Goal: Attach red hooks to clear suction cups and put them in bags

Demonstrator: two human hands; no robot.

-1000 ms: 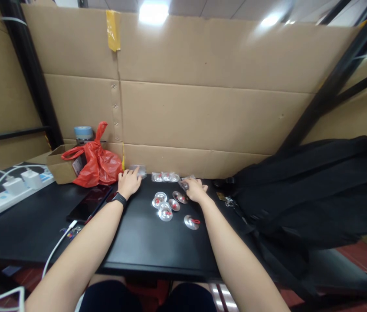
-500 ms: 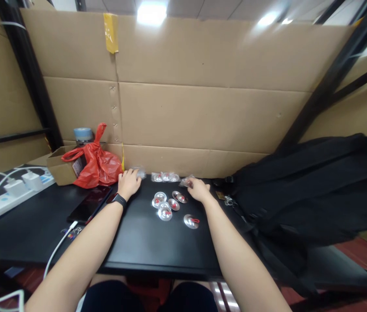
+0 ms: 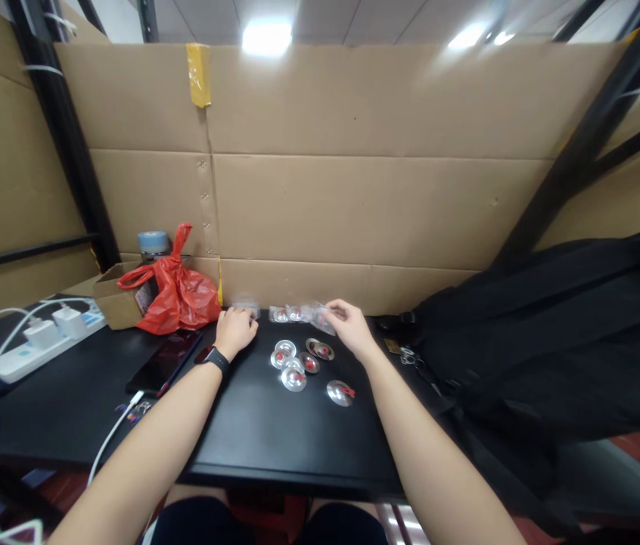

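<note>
Several small shiny discs with red centres [image 3: 296, 366] lie in a loose cluster on the black desk [image 3: 263, 431]. A row of small clear plastic bags [image 3: 287, 313] holding more of them sits at the desk's back edge. My left hand [image 3: 234, 331], with a black watch on the wrist, is curled at a small clear bag [image 3: 247, 307] by the cardboard wall. My right hand [image 3: 348, 327] is lifted a little off the desk and pinches a small clear bag [image 3: 321, 317] at the right end of the row.
A red plastic bag [image 3: 175, 294], a small cardboard box [image 3: 116, 299] and a blue-lidded jar [image 3: 153, 243] stand at the back left. A dark phone [image 3: 164, 361] lies beside my left wrist. A white power strip [image 3: 30, 344] with cables is far left. A black bag [image 3: 558, 333] fills the right.
My right hand has lifted off the desk and turned, bringing a small clear bag up in its fingertips. My left hand's fingers have curled in at the bag by the wall.
</note>
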